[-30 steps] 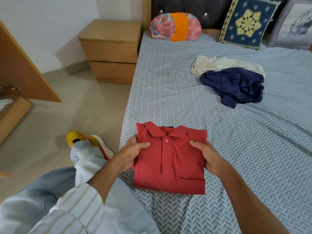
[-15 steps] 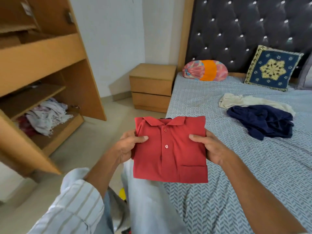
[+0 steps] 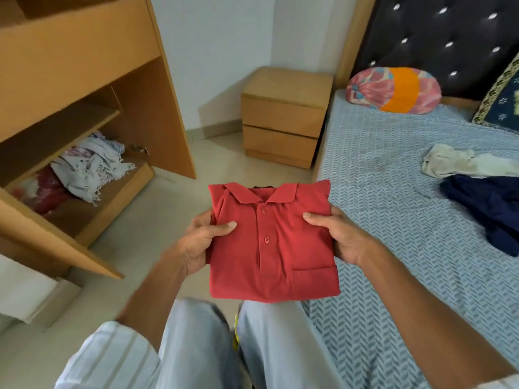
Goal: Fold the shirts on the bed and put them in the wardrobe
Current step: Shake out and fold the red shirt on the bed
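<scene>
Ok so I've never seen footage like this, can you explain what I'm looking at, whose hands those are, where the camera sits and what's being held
There is no machine here. The picture comes from a wide-angle camera worn on a person's head, looking forward and down, so the arms you see are that person's own.

The left hand and the right hand each have a grip on one side of a folded red shirt, thumbs on top, holding it in the air above the knees.

To the right is the bed, where a blue shirt and a cream shirt lie unfolded, touching each other. Pillows sit at the head end.

To the left is the open wardrobe, with some loose clothes on a lower shelf. A small bedside cabinet stands between the two.
</scene>
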